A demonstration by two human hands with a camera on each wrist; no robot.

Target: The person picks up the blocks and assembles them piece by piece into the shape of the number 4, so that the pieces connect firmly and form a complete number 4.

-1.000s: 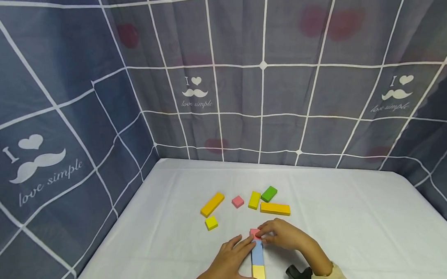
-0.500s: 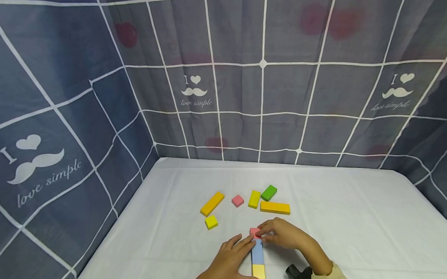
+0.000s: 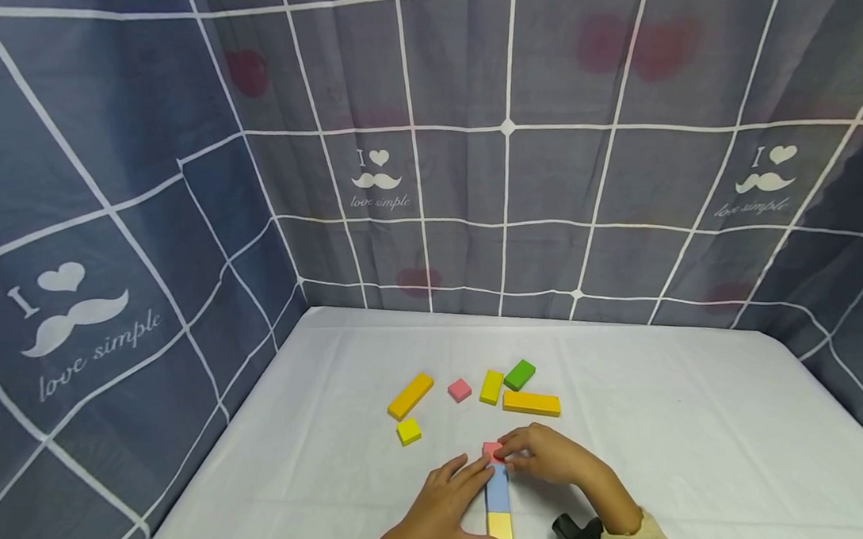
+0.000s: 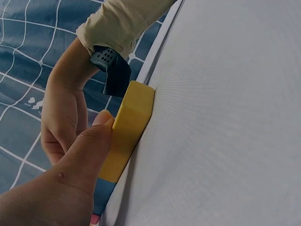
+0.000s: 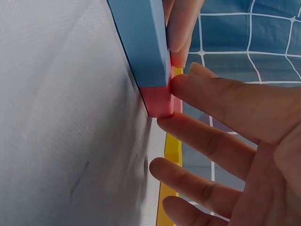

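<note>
In the head view, a row of blocks runs away from the person. A pale yellow block (image 3: 499, 529) lies nearest, a blue block (image 3: 496, 491) in the middle, and a pink block (image 3: 491, 448) at the far end. My left hand (image 3: 447, 503) rests along the row's left side, fingers stretched to the blue and pink blocks. In the left wrist view its thumb touches the pale yellow block (image 4: 127, 134). With curled fingertips, my right hand (image 3: 545, 452) pinches the pink block. The right wrist view shows the pink block (image 5: 157, 101) against the blue block's (image 5: 141, 42) end.
Farther back lie two long orange blocks (image 3: 410, 395) (image 3: 531, 403), a small yellow block (image 3: 409, 431), a pink piece (image 3: 460, 391), a yellow-green block (image 3: 491, 386) and a green block (image 3: 519, 374). A patterned curtain (image 3: 457, 173) stands behind the white tabletop (image 3: 658, 420).
</note>
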